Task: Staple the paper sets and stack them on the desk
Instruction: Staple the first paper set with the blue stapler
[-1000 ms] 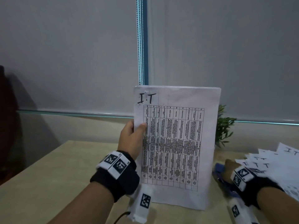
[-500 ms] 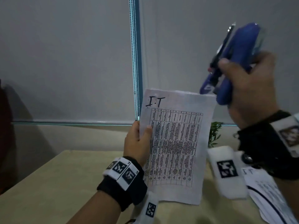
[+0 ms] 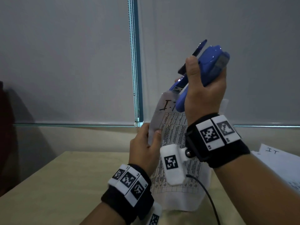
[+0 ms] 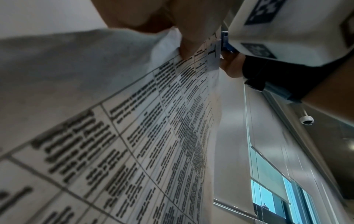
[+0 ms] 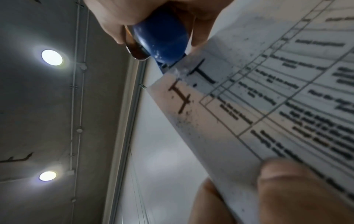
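My left hand (image 3: 146,147) pinches the left edge of a paper set (image 3: 175,137) printed with a table and marked "I.T", holding it upright above the desk (image 3: 53,184). My right hand (image 3: 204,88) grips a blue stapler (image 3: 209,67) tilted nose-down, and its mouth sits over the set's top left corner by the handwritten letters. In the right wrist view the stapler (image 5: 162,39) nose meets the paper (image 5: 249,98) edge beside the "T". The left wrist view shows the sheet (image 4: 134,136) from below, with my thumb on it.
A loose pile of other sheets marked "IT" (image 3: 279,164) lies on the desk at the right. A closed grey blind with a bead chain (image 3: 134,70) hangs behind the desk. A thin black cable (image 3: 209,198) runs from my right wrist camera.
My right hand lifted the stapler off the desk, then swung it left and down onto the set's top left corner. The left hand has turned the set a little edge-on.
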{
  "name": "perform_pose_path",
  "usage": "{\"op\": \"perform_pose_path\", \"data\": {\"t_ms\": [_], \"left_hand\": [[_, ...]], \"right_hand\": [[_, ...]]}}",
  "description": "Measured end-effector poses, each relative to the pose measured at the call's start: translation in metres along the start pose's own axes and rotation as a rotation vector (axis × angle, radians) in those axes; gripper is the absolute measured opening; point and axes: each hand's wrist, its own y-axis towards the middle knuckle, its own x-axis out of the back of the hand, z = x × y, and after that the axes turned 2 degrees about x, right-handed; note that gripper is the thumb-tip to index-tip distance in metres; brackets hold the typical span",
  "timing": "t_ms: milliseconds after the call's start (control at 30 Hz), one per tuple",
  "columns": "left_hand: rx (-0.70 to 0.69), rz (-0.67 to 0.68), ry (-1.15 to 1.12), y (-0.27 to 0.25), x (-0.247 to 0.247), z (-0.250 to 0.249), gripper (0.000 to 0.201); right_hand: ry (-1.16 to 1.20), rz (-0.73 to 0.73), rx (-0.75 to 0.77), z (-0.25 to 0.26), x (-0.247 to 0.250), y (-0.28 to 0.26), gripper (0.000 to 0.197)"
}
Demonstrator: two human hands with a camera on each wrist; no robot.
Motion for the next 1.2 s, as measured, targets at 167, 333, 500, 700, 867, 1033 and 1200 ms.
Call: {"op": "perform_pose_path", "data": {"t_ms": [167,333,500,700,867,1033,1200], "left_hand": [[-0.04,0.044,-0.014,-0.002,-0.007,-0.004,0.011],[-0.041,0.102,0.002,-0.006,-0.007,0.004,0.022],[0.105,0.246,-0.007,-0.023,0.0,0.02,0.012],[0.398,-0.031,0.008,0.0,0.04,0.05,0.03],[0.48,0.013,0.623,0.034,0.122,0.107,0.022],[0.78,0.279,0.912,0.037,0.196,0.156,0.029],[0.921,0.412,1.037,0.037,0.226,0.18,0.026]], "right_hand": [[-0.055,0.005,-0.01,-0.003,-0.004,0.002,0.026],[-0.045,-0.027,-0.015,-0.008,-0.003,0.004,0.022],[-0.054,0.012,-0.023,-0.014,-0.002,0.009,0.022],[-0.227,0.031,-0.013,-0.026,0.015,0.016,0.022],[-0.537,0.213,-0.235,-0.072,0.069,0.001,0.05],[-0.803,0.462,-0.608,-0.126,0.136,-0.037,0.037],[-0.925,0.662,-1.078,-0.174,0.172,-0.058,0.028]]}}
